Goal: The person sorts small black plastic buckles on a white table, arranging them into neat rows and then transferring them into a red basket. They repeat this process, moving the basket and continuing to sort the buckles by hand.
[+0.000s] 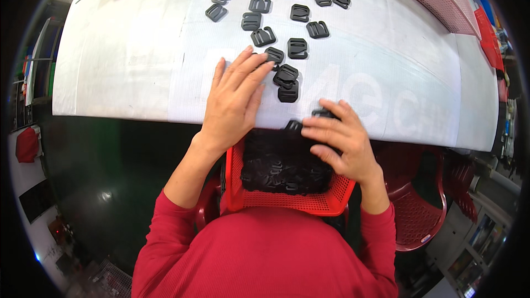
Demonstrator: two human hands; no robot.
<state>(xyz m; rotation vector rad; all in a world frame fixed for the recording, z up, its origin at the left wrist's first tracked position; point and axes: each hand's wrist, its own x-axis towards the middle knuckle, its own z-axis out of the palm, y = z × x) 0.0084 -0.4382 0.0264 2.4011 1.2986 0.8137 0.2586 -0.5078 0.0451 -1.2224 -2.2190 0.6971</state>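
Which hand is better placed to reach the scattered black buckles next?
Probably the left hand: it lies farther over the table, fingertips by the black buckles; the right hand is near the table's edge and red basket.

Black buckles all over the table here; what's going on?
A person is handling the buckles with bare hands. The left hand is spread over the white table, fingertips at the nearer buckles. The right hand is at the table's near edge, with a black piece partly hidden by its fingers; whether it is held cannot be told. Below that edge, a red basket holds a heap of black pieces. More buckles lie scattered farther up the table.
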